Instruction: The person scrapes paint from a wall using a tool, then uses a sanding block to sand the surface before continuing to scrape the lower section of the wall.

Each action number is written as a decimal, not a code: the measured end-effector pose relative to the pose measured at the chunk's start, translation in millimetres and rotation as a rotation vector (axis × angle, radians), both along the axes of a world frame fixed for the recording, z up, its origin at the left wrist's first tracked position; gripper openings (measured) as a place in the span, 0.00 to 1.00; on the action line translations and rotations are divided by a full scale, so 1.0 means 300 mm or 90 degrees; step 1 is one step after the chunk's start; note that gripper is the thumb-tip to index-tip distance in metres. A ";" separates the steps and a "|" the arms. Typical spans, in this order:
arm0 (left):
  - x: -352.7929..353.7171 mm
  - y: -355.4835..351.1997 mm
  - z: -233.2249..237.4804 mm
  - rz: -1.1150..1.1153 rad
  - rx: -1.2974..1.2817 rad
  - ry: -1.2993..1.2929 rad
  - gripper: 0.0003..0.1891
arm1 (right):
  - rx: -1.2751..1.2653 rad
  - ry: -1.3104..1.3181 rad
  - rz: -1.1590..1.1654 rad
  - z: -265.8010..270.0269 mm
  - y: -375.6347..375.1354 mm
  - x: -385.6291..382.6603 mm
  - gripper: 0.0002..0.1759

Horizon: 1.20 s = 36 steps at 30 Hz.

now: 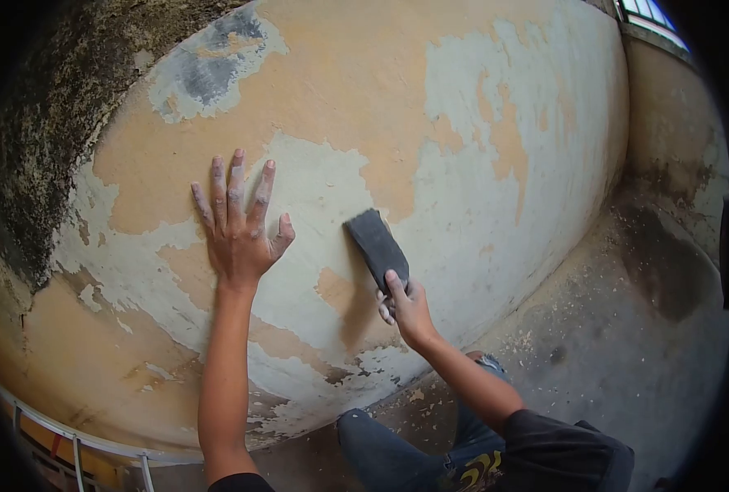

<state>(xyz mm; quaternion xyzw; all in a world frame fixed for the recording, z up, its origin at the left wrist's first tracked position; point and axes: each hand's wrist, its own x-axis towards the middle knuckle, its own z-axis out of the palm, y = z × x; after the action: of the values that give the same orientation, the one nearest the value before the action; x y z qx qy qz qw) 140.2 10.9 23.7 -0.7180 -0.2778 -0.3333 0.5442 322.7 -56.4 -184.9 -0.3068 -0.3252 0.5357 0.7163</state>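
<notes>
A wall [340, 90] with peeling orange paint fills most of the view, and large pale patches show where the paint is off. My left hand [240, 225] lies flat against it, fingers spread and dusted with white powder. In my right hand [405, 307] is a dark, flat scraper blade [377, 246], gripped at its lower end with the thumb on top. The blade's far edge meets the wall where pale surface borders orange paint. Whether the scraper has a separate handle is hidden by my fingers.
Paint flakes lie scattered over the grey concrete floor [561, 344], which has a dark stain [668, 262] at the right. A metal ladder-like frame [77, 443] stands at the lower left. Blackened, rough wall [45, 139] covers the upper left. My bent knees [381, 443] are near the wall's foot.
</notes>
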 end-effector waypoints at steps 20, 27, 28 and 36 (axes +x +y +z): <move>0.000 -0.008 0.003 0.014 -0.005 0.005 0.33 | 0.108 0.004 -0.031 0.185 0.043 -0.110 0.25; 0.003 -0.007 0.001 0.015 -0.008 -0.002 0.33 | 0.094 -0.001 -0.037 0.328 0.066 -0.085 0.23; 0.002 -0.009 0.002 0.021 -0.009 0.001 0.33 | 0.134 0.017 -0.033 0.365 0.088 -0.081 0.24; -0.003 -0.007 -0.004 -0.012 -0.007 -0.017 0.31 | 0.121 -0.049 -0.034 0.344 0.024 -0.094 0.23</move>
<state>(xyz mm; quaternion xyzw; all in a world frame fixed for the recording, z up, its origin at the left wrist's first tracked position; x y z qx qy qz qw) 139.4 8.9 22.5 -0.7193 -0.2800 -0.3462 0.5332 294.5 -49.2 -81.7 -0.2662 -0.3934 0.4714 0.7431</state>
